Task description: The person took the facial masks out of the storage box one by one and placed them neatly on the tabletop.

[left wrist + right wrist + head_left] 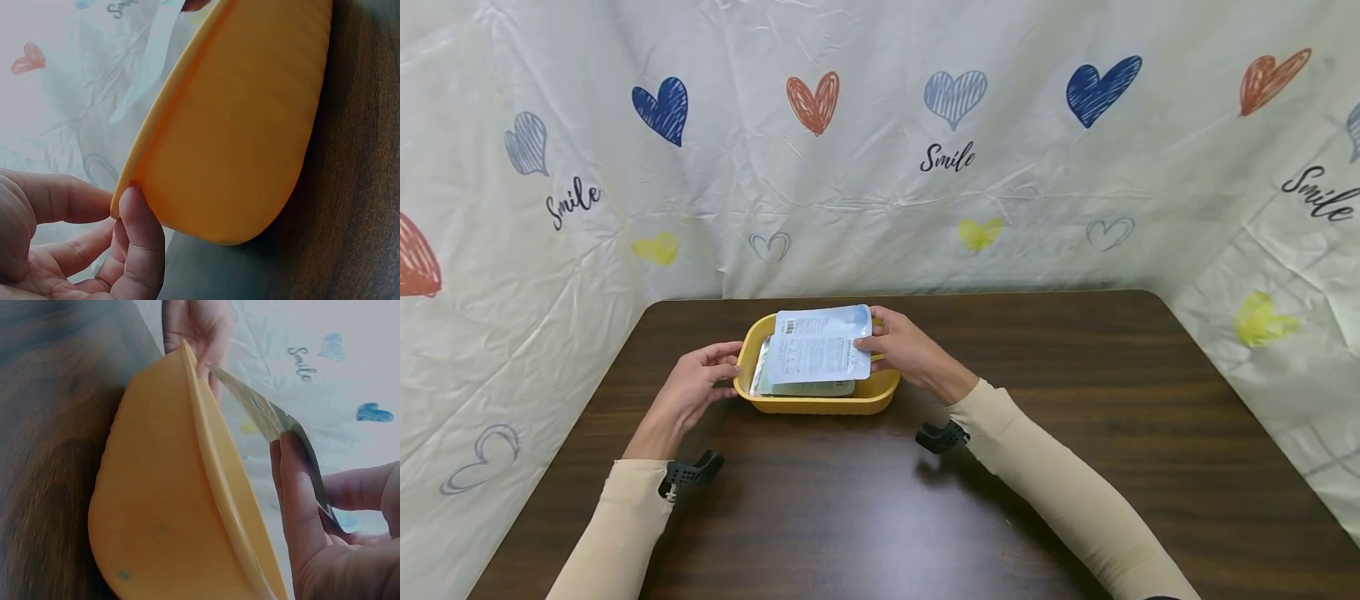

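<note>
A yellow plastic basket (820, 407) stands near the table's back edge. At its left end my left hand (692, 385) pinches the rim, with thumb and fingers on either side of it in the left wrist view. My right hand (913, 348) holds a flat light-blue packet (820, 346) by its right edge, thumb on top and fingers beneath. Small print and a barcode cover the packet's upper face. It lies above the basket opening, over a pale green packet (812, 388) inside. The right wrist view shows the held packet (262, 412) tilted above the rim.
The dark wood-grain table (1000, 500) extends to both sides and in front of the basket. A white curtain (880, 183) printed with hearts and "Smile" hangs behind it. Black wrist devices (692, 472) sit over the beige sleeves (1060, 479).
</note>
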A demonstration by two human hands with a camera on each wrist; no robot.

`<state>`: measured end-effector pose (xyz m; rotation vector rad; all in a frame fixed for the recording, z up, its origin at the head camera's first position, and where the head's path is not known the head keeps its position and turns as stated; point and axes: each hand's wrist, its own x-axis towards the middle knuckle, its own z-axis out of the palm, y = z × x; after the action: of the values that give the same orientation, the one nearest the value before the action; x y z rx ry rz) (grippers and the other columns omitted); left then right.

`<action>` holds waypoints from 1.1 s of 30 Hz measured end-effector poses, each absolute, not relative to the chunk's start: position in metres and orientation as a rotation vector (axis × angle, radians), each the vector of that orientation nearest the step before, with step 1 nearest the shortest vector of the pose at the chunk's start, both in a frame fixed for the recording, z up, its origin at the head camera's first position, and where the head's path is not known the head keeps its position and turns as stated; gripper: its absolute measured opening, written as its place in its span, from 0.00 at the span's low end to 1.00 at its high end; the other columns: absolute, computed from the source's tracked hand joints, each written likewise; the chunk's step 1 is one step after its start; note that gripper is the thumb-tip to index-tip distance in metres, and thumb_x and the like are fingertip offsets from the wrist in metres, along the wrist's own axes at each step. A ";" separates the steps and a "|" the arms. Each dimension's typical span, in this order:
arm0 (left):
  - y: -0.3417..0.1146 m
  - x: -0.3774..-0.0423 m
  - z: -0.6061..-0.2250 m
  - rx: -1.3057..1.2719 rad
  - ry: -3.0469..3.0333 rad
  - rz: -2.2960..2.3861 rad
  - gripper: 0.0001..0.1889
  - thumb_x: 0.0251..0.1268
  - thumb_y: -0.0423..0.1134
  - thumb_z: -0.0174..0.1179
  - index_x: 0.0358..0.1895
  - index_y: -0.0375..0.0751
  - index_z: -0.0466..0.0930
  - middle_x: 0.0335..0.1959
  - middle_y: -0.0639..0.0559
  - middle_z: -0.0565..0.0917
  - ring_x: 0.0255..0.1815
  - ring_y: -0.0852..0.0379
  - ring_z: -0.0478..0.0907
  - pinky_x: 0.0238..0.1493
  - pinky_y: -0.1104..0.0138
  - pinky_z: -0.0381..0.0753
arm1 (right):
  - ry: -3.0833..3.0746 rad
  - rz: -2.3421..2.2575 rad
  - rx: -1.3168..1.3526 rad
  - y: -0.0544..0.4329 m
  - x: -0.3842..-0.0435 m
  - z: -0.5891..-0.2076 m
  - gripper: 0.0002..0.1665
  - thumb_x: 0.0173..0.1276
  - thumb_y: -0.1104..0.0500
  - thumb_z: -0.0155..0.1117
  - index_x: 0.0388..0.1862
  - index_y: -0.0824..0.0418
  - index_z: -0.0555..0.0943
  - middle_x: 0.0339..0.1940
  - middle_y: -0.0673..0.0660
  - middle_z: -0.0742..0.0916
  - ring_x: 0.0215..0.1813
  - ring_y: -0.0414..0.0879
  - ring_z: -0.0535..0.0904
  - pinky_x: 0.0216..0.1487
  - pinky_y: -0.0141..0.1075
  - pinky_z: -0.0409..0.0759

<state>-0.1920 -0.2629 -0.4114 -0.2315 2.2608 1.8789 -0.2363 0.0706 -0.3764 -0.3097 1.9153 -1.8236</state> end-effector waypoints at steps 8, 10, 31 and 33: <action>-0.265 -0.193 -0.412 -0.254 2.224 1.900 0.28 0.73 0.31 0.56 0.75 0.35 0.65 0.46 0.50 0.77 0.42 0.56 0.80 0.41 0.65 0.86 | 1.886 -1.869 -0.339 0.092 -0.233 -0.374 0.26 0.75 0.67 0.58 0.70 0.63 0.68 0.54 0.62 0.86 0.44 0.49 0.86 0.37 0.39 0.84; -0.265 -0.193 -0.412 -0.258 2.213 1.904 0.28 0.74 0.31 0.56 0.75 0.35 0.65 0.46 0.50 0.77 0.42 0.57 0.79 0.41 0.66 0.86 | 1.864 -1.890 -0.346 0.098 -0.232 -0.374 0.25 0.75 0.67 0.59 0.69 0.64 0.69 0.54 0.62 0.86 0.45 0.49 0.86 0.38 0.39 0.85; -0.264 -0.193 -0.409 -0.275 2.165 1.914 0.29 0.76 0.34 0.57 0.76 0.35 0.63 0.48 0.50 0.78 0.41 0.58 0.81 0.41 0.68 0.86 | 1.797 -1.986 -0.339 0.163 -0.231 -0.377 0.23 0.76 0.67 0.56 0.68 0.67 0.67 0.50 0.55 0.86 0.43 0.48 0.87 0.38 0.40 0.86; -0.265 -0.193 -0.410 -0.279 2.162 1.915 0.29 0.75 0.34 0.57 0.76 0.36 0.63 0.48 0.51 0.78 0.41 0.58 0.81 0.42 0.68 0.86 | 1.787 -1.998 -0.323 0.169 -0.230 -0.376 0.24 0.76 0.68 0.57 0.68 0.66 0.67 0.49 0.54 0.86 0.43 0.48 0.87 0.38 0.41 0.86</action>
<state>-0.1926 -0.2647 -0.4096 -0.2792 2.1624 1.9148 -0.2302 0.1687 -0.3764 -0.3232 1.7869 -1.9981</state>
